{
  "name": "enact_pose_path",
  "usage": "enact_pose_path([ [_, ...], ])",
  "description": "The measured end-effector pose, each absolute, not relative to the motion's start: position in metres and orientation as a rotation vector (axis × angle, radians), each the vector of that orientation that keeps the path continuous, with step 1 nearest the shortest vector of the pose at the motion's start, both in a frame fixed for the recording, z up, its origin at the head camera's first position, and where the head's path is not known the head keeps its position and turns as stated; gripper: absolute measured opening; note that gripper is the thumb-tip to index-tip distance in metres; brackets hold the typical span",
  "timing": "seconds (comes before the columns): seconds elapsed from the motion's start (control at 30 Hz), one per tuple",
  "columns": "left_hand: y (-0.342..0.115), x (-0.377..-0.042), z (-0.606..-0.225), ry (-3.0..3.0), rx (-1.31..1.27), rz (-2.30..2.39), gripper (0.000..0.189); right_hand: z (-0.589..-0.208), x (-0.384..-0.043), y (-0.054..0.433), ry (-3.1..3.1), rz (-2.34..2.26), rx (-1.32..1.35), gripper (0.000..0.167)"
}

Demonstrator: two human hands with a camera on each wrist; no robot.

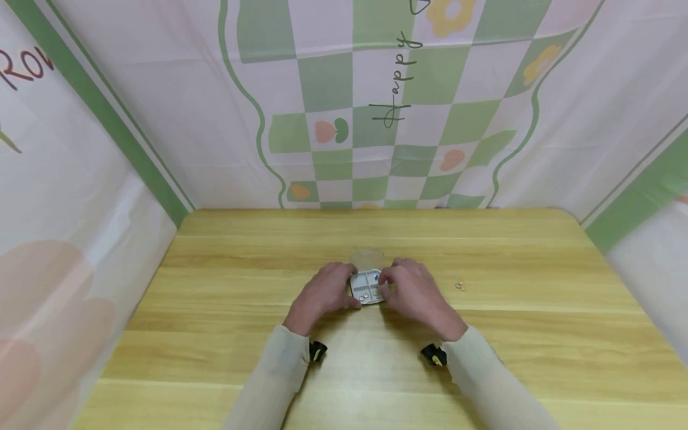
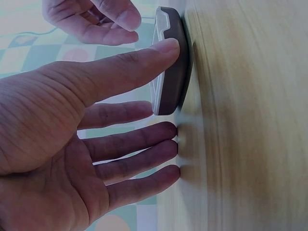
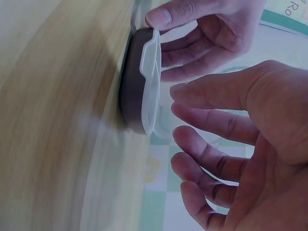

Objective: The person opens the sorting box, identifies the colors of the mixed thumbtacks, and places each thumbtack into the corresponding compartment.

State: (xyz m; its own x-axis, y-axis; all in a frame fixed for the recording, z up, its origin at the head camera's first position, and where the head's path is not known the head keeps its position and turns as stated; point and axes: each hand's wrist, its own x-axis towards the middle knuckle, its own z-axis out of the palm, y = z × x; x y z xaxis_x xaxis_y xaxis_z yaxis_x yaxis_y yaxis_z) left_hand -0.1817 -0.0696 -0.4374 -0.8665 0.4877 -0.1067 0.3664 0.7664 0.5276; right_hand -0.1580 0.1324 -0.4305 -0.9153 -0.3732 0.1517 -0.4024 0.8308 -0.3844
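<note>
A small case (image 1: 367, 287) with a white, divided inside lies on the table, several tiny round pieces in its compartments. Its dark outer wall (image 2: 174, 72) shows from the side in the left wrist view. My left hand (image 1: 326, 291) grips the case at its left, thumb on the near side and forefinger on the far side. Over its right side is my right hand (image 1: 412, 292). In the right wrist view the right thumb and forefinger (image 3: 216, 120) come close together at the tips beside the case's open top; I cannot tell whether they pinch something tiny.
A see-through brownish flap (image 1: 368, 258) extends behind the case. Several tiny ring-like pieces (image 1: 460, 286) lie to the right on the wooden table (image 1: 215, 334). A printed cloth (image 1: 376, 89) hangs along the table's back edge, with more cloth at both sides.
</note>
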Motion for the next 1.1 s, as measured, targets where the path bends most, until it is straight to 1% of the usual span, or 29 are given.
enact_pose_path([
  [0.47, -0.069, -0.181, -0.436, 2.709, 0.651, 0.745, 0.062, -0.431, -0.159, 0.157, -2.971, 0.618, 0.528, 0.015],
  [1.1, -0.069, -0.181, -0.438, 2.706, 0.63, 0.75, 0.064, -0.43, -0.159, 0.174, -2.973, 0.622, 0.491, 0.014],
])
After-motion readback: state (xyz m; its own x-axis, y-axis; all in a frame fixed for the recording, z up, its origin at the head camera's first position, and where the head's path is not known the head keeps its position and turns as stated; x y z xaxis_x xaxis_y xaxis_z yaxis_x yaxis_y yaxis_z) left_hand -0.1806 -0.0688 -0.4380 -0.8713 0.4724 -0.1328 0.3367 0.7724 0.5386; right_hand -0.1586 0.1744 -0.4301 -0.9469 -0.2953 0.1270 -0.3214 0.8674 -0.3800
